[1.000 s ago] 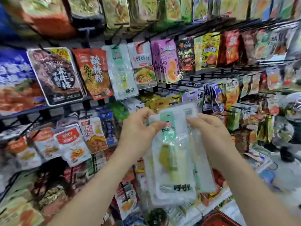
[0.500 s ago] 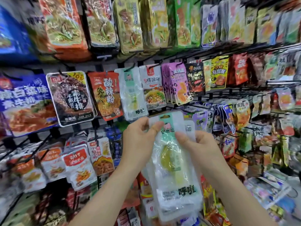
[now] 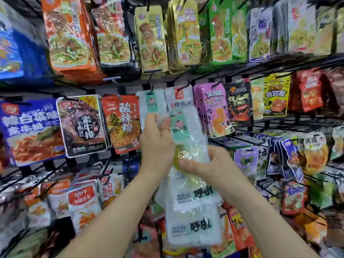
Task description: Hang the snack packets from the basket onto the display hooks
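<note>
2 hands (image 3: 156,146) (image 3: 212,164) grip clear snack packets (image 3: 188,202) holding yellow-green filling.

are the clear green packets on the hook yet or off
Off. The left hand and right hand hold the clear packets, their tops below the hook.

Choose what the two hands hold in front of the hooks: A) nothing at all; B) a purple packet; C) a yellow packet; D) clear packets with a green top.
D: the left hand and the right hand both grip clear packets with a green top.
</note>
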A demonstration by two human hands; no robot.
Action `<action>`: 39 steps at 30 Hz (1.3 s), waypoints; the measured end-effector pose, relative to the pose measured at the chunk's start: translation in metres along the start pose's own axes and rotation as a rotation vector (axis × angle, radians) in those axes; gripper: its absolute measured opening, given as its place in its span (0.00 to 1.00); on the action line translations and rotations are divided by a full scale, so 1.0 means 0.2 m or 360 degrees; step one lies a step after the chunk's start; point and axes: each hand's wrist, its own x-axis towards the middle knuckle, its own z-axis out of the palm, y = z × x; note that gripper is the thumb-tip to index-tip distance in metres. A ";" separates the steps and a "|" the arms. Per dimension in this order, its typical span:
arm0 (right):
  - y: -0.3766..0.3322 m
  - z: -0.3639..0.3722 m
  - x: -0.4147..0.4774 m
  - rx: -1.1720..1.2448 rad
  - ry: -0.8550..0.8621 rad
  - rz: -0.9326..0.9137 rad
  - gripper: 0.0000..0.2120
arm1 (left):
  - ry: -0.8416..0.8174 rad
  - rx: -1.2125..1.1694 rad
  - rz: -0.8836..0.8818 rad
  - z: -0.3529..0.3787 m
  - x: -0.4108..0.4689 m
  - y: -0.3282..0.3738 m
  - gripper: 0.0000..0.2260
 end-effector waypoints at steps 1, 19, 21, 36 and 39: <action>0.00 -0.01 0.02 0.0002 -0.0035 -0.0005 0.17 | 0.0024 -0.0016 -0.0046 0.01 0.01 0.00 0.09; 0.01 0.02 0.23 0.0218 -0.0171 -0.0063 0.04 | 0.0280 -0.0077 0.0054 0.05 0.23 -0.08 0.09; -0.01 0.03 0.28 0.0199 -0.0179 -0.0064 0.07 | 0.0313 -0.0080 0.0077 0.03 0.29 -0.06 0.08; 0.01 0.06 0.36 0.0270 -0.0523 -0.0085 0.27 | 0.0314 0.0206 0.0218 -0.02 0.47 -0.09 0.10; 0.04 0.05 0.36 0.0328 -0.0486 -0.0057 0.26 | 0.0311 0.0212 0.0130 -0.02 0.49 -0.11 0.08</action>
